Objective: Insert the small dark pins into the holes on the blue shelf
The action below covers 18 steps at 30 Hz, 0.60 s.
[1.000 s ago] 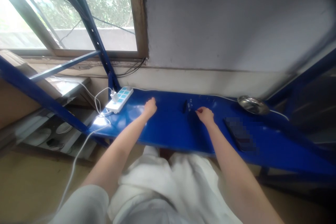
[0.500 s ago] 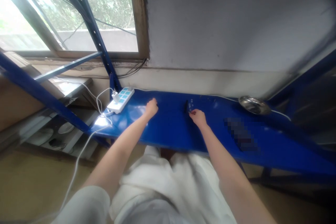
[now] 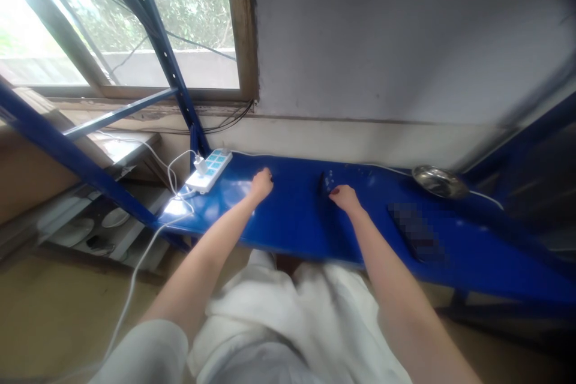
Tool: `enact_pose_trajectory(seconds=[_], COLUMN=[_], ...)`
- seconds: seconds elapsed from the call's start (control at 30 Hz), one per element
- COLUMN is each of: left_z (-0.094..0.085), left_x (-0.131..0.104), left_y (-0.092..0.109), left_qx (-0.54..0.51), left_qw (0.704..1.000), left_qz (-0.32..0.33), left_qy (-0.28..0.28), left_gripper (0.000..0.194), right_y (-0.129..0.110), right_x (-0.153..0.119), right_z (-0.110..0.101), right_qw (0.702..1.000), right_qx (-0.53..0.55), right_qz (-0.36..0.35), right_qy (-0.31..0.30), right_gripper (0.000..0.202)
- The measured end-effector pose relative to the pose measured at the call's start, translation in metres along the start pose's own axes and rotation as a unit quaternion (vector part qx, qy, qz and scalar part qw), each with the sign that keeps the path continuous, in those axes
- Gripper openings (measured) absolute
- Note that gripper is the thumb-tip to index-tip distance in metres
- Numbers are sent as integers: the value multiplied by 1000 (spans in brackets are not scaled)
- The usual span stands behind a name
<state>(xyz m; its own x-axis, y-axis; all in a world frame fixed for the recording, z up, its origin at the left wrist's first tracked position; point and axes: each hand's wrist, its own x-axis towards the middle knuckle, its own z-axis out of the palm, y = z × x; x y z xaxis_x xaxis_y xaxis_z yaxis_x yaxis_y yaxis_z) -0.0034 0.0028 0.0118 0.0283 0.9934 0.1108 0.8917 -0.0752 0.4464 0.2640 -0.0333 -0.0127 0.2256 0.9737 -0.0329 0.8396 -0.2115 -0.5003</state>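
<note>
my right hand (image 3: 344, 197) pinched shut, contents unclear, near clear bits (image 3: 329, 179) and a slim dark object (image 3: 322, 183) pointing away from me on the table (image 3: 288, 216), left hand (image 3: 261, 185) too blurred to read

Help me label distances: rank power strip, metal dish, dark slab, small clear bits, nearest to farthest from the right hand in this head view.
1. Small clear bits, beside the right hand
2. Dark slab, right side
3. Metal dish, back right
4. Power strip, far left

Right hand (image 3: 346, 197): grip unclear; dark slab (image 3: 414, 231) blurred.
</note>
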Motion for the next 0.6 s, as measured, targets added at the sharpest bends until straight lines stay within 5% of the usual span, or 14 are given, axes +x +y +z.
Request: enact_pose_trajectory(seconds=[0.4, 0.6], left_z=[0, -6], left_x=[2, -9], left_y=[-6, 1], left_qx=[-41, -234], left_qw=[999, 969], left_qz=[-8, -73], left_qy=[19, -7], left_gripper=[14, 7], right_y=[1, -2], right_x=[-8, -12], right_z=[19, 21], right_qw=[998, 998], right_qx=[17, 10], right_qz=[3, 27], right_qy=[61, 52], right_gripper=[21, 25])
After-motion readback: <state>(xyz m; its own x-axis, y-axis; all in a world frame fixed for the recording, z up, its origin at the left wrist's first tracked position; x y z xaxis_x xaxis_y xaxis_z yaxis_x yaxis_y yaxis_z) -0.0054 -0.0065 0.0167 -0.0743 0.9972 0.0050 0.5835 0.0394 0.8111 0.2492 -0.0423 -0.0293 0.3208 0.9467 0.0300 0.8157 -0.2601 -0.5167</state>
